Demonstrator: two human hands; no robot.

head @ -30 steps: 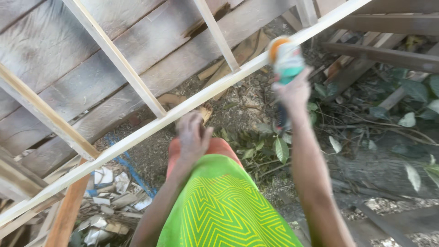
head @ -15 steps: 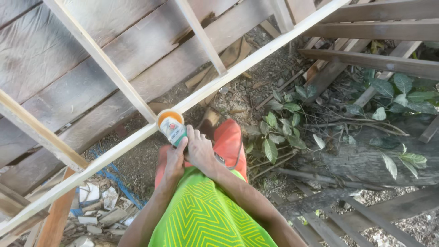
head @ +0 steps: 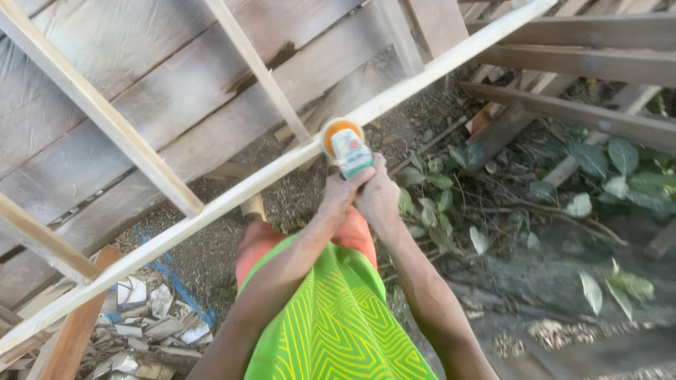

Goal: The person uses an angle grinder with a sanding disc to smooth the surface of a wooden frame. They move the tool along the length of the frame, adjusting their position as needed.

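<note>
Both hands – left hand [head: 336, 199], right hand [head: 379, 197] – closed around the small orange-capped bottle w/ teal-white label [head: 348, 148], held up against the long pale wooden batten [head: 232, 195]: keep grip low on the body, cap end steady at the batten edge.

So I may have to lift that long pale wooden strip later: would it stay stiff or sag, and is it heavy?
The pale strip is long and thin, so it would probably flex or sag if lifted by one end. It looks light for its length, being slim bare wood. Both hands, left hand and right hand, hold the small bottle against it, and it shows no obvious bend.
</note>
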